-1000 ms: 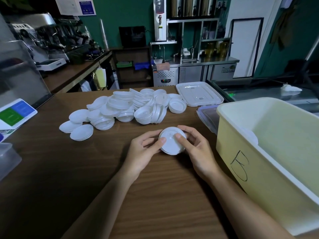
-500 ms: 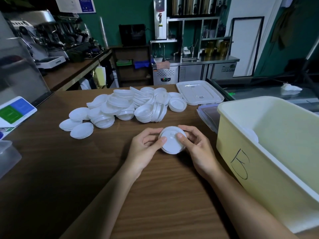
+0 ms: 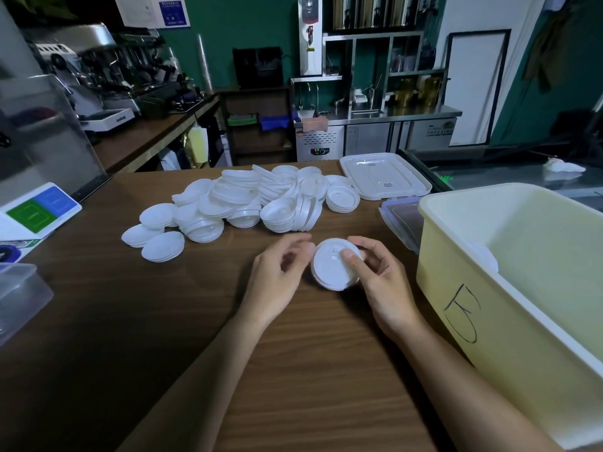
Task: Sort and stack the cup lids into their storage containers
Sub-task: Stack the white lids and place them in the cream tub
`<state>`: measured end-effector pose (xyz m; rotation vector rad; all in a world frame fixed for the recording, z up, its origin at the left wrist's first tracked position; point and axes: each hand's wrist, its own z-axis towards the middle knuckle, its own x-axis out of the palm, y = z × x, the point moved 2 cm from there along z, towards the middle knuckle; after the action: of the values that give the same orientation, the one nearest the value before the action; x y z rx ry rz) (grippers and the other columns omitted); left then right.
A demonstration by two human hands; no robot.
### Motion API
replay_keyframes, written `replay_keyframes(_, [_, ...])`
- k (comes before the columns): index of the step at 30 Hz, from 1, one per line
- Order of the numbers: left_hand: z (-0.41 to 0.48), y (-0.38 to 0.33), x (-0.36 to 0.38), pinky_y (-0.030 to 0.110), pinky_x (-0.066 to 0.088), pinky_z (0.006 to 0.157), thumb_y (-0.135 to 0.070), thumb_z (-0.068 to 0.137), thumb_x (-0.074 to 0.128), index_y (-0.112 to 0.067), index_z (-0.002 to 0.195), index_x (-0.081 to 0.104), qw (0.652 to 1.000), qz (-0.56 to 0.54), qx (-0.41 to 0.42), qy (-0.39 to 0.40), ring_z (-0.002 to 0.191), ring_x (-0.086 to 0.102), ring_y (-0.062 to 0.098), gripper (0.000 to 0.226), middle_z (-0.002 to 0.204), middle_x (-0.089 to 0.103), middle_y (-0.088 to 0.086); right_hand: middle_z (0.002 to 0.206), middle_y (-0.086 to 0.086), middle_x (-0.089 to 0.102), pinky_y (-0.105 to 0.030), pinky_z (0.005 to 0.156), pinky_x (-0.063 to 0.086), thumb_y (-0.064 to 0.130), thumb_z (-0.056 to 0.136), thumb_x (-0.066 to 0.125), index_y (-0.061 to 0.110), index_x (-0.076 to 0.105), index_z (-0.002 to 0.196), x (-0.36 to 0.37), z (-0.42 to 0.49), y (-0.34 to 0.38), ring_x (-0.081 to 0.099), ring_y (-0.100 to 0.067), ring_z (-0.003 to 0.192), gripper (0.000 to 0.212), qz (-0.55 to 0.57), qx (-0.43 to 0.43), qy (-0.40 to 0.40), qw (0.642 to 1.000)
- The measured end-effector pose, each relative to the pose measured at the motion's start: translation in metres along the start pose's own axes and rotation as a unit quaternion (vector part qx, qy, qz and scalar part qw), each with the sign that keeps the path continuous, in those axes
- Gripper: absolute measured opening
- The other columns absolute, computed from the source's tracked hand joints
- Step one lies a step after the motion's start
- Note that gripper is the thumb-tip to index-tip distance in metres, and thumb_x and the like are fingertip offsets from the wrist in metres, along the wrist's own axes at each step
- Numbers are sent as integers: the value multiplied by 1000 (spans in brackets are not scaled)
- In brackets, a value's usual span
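Your right hand grips the white cup lid. Your thumb presses on its top face near the moulded sip opening, and the other fingers curl round its far and right edge.

Your left hand sits just left of the lid with its fingers loosely curled and nothing gripped in them. It is blurred, so you may have a fingertip on the rim, but that cannot be told.

The lid is round and plain white, with its top face turned up and tilted toward you. It has a raised outer ring and a small rectangular tab mark near your thumb. Its near edge looks thick, perhaps more than one lid nested together. You hold it over the wooden table, near the middle, just left of the pale yellow bin, which has a hand-drawn mark on its near wall.

The loose pile of white lids lies farther off and to the left. Some lids there are nested in short rows and others lie singly at the left end.
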<state>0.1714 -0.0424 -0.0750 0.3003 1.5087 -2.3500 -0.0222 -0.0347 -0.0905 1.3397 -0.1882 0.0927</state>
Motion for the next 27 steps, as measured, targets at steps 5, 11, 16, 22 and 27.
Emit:
replay_keyframes(5, [27, 17, -13, 15, 36, 109, -14, 99, 64, -15, 142, 58, 964, 229, 105, -82, 130, 53, 11, 43, 138, 60, -3, 110, -6, 78, -34, 86, 54, 38, 82, 76, 22, 72, 115, 0, 3, -2, 71, -15, 101, 37, 9, 18, -18, 1000])
replay_keyframes(11, [59, 35, -12, 40, 51, 102, -6, 98, 64, -7, 137, 63, 937, 325, 109, -71, 122, 62, 28, 39, 134, 64, 8, 108, -6, 78, -26, 84, 52, 20, 96, 75, 19, 72, 116, -1, 2, -4, 70, -11, 97, 20, 8, 14, -13, 1000])
replay_keyframes(16, [45, 30, -20, 34, 52, 74, 2, 89, 72, -9, 107, 75, 927, 343, 135, -72, 88, 67, 25, 22, 101, 70, 4, 108, -9, 77, -22, 83, 53, 19, 96, 74, 17, 72, 117, 0, 0, 1, 70, -11, 96, 21, 8, 12, -10, 1000])
replay_keyframes(22, [14, 21, -33, 40, 54, 62, -12, 79, 88, -16, 83, 68, 952, 284, 93, -67, 72, 62, 14, 21, 81, 62, -10, 104, -4, 78, -24, 83, 53, 19, 97, 73, 21, 71, 119, 3, -5, 7, 70, -11, 95, 22, 0, 13, 0, 1000])
replay_keyframes(27, [1, 10, -39, 38, 56, 63, -28, 76, 91, -15, 74, 67, 975, 195, 28, -98, 68, 64, 12, 28, 71, 65, -8, 110, -1, 76, -27, 89, 52, 17, 97, 73, 24, 73, 118, 2, -5, 8, 70, -17, 103, 23, -15, 5, 6, 1000])
